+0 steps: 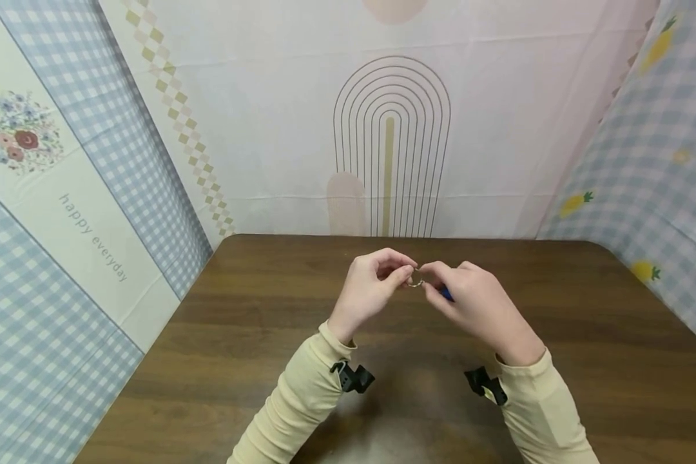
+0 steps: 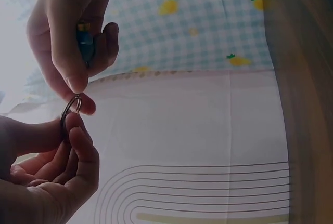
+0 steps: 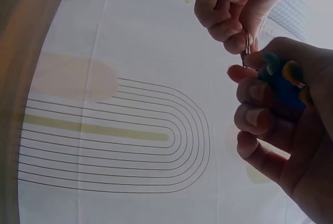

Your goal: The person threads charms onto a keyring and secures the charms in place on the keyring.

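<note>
Between thumb and fingers, my left hand (image 1: 367, 289) pinches a metal split key ring (image 1: 415, 278). In the left wrist view the ring (image 2: 65, 116) stands up out of those fingers, with a smaller loop (image 2: 78, 103) at its top. My right hand (image 1: 472, 296) has thumb and index fingertips at that top end. Within its curled fingers it holds a small blue charm (image 3: 285, 90) with teal and orange parts, mostly hidden in the head view. Both hands are close together above the dark wooden table (image 1: 255, 309).
Behind the table hangs a white cloth (image 1: 278, 129) with printed arches. Blue checked cloths hang at the left (image 1: 145, 148) and right (image 1: 667, 193). A black wrist camera (image 1: 354, 377) is on the left sleeve, another camera (image 1: 486, 385) on the right.
</note>
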The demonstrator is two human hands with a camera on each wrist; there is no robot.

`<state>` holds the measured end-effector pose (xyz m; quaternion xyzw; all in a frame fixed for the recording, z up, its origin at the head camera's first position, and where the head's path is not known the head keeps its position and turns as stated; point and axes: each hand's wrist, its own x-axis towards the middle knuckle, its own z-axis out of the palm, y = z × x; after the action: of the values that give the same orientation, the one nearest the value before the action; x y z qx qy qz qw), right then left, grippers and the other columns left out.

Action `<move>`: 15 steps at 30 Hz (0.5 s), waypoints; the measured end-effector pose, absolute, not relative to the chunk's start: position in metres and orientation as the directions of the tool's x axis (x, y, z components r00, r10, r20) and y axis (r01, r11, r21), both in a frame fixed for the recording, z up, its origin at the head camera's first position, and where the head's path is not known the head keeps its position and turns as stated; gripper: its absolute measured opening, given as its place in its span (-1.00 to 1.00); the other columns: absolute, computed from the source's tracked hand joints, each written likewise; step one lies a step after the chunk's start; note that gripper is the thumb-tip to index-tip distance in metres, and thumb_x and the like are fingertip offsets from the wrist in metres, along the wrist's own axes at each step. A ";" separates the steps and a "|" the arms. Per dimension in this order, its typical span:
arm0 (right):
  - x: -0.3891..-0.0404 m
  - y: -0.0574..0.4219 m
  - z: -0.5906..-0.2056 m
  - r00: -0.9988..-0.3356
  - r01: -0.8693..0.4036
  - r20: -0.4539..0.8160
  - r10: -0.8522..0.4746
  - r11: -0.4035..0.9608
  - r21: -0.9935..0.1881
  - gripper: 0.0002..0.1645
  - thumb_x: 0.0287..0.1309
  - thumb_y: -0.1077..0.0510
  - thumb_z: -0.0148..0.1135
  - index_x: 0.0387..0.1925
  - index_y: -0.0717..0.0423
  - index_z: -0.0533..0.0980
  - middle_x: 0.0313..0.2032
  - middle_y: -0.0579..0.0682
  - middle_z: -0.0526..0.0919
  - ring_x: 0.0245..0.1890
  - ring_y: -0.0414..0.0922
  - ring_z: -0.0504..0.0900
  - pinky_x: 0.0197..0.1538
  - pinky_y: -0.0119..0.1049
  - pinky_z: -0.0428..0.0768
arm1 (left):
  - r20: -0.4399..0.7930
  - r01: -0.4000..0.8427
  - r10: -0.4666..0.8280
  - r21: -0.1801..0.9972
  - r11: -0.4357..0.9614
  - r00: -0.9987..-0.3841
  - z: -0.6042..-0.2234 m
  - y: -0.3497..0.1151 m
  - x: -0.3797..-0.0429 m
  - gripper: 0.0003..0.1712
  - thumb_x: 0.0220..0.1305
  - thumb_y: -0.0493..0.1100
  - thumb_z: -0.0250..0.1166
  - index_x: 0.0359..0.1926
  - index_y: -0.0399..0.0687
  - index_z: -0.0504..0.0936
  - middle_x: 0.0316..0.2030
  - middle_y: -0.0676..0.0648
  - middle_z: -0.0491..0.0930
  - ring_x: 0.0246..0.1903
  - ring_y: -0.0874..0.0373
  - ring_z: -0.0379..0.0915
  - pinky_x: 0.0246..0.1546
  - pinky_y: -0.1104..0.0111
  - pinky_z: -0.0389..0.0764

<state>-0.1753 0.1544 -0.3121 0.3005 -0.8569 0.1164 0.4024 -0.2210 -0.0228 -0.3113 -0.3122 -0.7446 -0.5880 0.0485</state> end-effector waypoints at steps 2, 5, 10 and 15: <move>-0.178 0.155 -0.314 -0.465 -0.619 0.763 -0.450 0.781 0.083 -0.79 -0.11 0.35 0.32 -0.33 0.14 0.60 -0.64 -0.18 0.60 -0.62 -0.24 0.42 -0.45 -0.31 0.49 | 0.422 0.514 0.416 0.847 0.133 -0.805 -0.312 -0.023 -0.223 -0.89 0.29 -0.36 0.23 -0.23 -0.30 0.67 -0.39 -0.28 0.69 -0.43 0.00 0.62 -0.35 0.37 0.67; -0.180 0.155 -0.316 -0.423 -0.634 0.773 -0.473 0.764 0.120 -0.86 -0.07 0.32 0.23 -0.37 0.14 0.60 -0.63 -0.18 0.62 -0.65 -0.27 0.43 -0.40 -0.32 0.50 | 0.391 0.490 0.446 0.863 0.127 -0.805 -0.315 -0.026 -0.225 -0.89 0.29 -0.35 0.24 -0.23 -0.30 0.67 -0.41 -0.29 0.67 -0.49 0.15 0.57 -0.38 0.40 0.65; -0.182 0.160 -0.314 -0.402 -0.646 0.791 -0.462 0.755 0.112 -0.87 -0.06 0.30 0.19 -0.40 0.10 0.60 -0.61 -0.19 0.63 -0.63 -0.24 0.43 -0.40 -0.33 0.48 | 0.343 0.424 0.513 0.904 0.045 -0.786 -0.313 -0.025 -0.229 -0.84 0.33 -0.31 0.20 -0.18 -0.37 0.61 -0.41 -0.26 0.59 -0.50 0.30 0.48 -0.34 0.36 0.64; -0.185 0.168 -0.308 -0.423 -0.647 0.789 -0.445 0.758 0.081 -0.82 -0.08 0.30 0.26 -0.34 0.09 0.61 -0.58 -0.20 0.65 -0.60 -0.23 0.44 -0.42 -0.32 0.49 | 0.314 0.355 0.527 0.934 -0.024 -0.790 -0.306 -0.019 -0.230 -0.78 0.26 -0.31 0.27 -0.10 -0.34 0.56 -0.38 -0.08 0.57 -0.43 0.31 0.50 -0.32 0.47 0.56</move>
<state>-0.1851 0.1684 -0.3080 0.3271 -0.8350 0.1185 0.4263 -0.2296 -0.0190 -0.3062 -0.3173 -0.6954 -0.6412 -0.0670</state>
